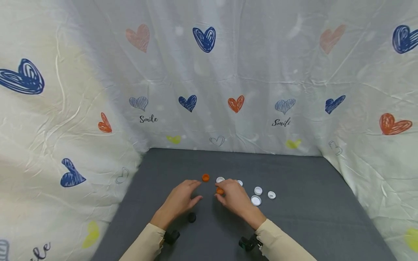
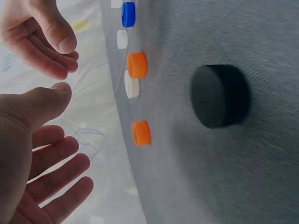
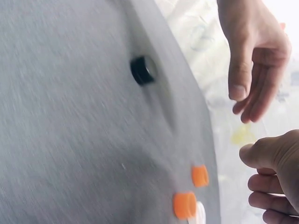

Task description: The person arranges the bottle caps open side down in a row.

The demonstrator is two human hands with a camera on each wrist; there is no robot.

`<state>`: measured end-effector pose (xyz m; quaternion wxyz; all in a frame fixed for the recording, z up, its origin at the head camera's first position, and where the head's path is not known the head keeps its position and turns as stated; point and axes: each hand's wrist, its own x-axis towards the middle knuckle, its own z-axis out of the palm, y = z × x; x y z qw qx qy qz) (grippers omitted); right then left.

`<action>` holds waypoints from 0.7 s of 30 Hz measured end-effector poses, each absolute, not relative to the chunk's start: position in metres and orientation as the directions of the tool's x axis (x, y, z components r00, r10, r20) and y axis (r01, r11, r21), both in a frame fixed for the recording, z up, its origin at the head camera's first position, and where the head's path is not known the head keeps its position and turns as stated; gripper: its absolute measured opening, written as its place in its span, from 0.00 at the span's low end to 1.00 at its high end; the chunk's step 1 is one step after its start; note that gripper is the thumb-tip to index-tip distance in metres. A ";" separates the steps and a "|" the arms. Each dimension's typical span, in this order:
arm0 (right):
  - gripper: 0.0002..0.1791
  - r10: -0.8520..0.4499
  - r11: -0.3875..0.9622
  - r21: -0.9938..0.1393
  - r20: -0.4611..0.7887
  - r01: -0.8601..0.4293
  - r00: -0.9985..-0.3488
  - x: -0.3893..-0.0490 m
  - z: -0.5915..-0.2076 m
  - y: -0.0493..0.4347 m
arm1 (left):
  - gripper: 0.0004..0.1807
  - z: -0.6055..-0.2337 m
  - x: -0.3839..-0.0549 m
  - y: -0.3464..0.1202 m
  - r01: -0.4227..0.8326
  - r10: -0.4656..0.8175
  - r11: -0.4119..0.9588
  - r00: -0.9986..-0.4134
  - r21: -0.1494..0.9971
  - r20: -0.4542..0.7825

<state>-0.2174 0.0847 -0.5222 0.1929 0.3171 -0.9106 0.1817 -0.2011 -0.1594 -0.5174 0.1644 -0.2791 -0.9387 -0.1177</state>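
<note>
Both hands hover over the grey table with fingers loosely spread and nothing held. My left hand (image 1: 180, 200) is nearest a black bottle cap (image 1: 191, 217), which lies below its wrist in the head view. Just beyond its fingertips sits an orange cap (image 1: 205, 177). A second orange cap (image 1: 220, 191) shows between the thumb and fingers of my right hand (image 1: 237, 197), but the wrist views place it down on the table, apart from them. A white cap (image 1: 220, 179) lies right behind that one. The left wrist view also reveals a blue cap (image 2: 128, 14), hidden in the head view.
Several white caps lie right of the right hand, among them a larger one (image 1: 256, 200) and a smaller one (image 1: 271, 195). The grey tabletop (image 1: 294, 224) ends at a white curtain (image 1: 254, 65) printed with hearts. Each wrist carries a small black camera (image 1: 172, 237).
</note>
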 end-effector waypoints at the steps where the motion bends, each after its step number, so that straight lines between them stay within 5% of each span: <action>1: 0.17 -0.498 0.736 -0.215 0.471 -0.642 -0.728 -0.220 -0.521 0.088 | 0.27 -0.516 -0.203 -0.157 0.564 0.485 0.815 -0.790 0.135 0.374; 21: 0.19 -0.437 0.789 -0.272 0.382 -0.551 -0.814 -0.243 -0.532 0.119 | 0.27 -0.521 -0.244 -0.113 0.562 0.514 0.812 -0.816 0.156 0.263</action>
